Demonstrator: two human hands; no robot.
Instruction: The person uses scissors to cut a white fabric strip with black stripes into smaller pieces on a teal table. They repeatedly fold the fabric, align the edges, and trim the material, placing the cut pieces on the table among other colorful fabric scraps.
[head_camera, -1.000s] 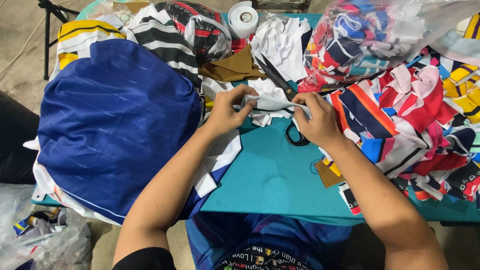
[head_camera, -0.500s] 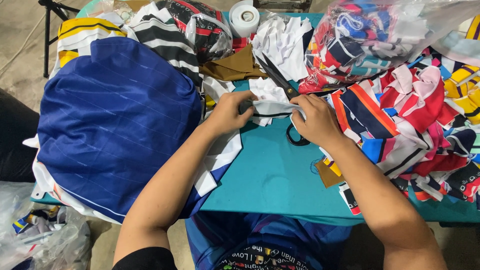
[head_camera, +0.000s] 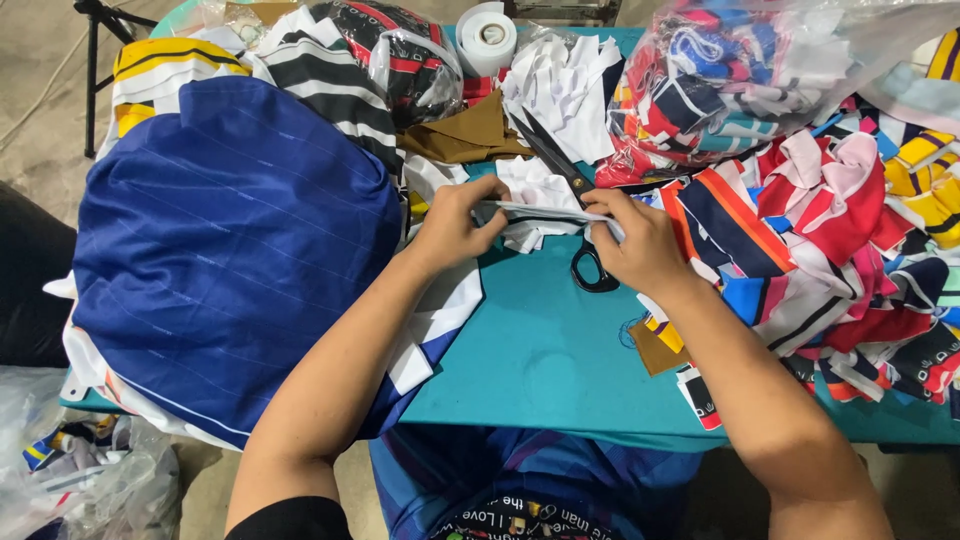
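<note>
The person holds a small white fabric piece (head_camera: 545, 212) stretched flat between both hands above the teal table (head_camera: 540, 350). The left hand (head_camera: 455, 222) pinches the left end of the piece with thumb and fingers pressed together, and the right hand (head_camera: 640, 245) pinches the right end in the same way, with the fingers curled over the edge. The piece lies just in front of a heap of white scraps (head_camera: 560, 85), and some more white scraps are directly under it. Black scissors (head_camera: 570, 190) lie on the table behind and below the right hand, with the handle loops near the wrist. To the left a large blue garment (head_camera: 230, 260) covers a pile of striped clothes. To the right there are many coloured fabric pieces (head_camera: 830, 230) and a clear plastic bag (head_camera: 740, 80) full of them. A white tape roll (head_camera: 486, 36) stands at the far edge.
</note>
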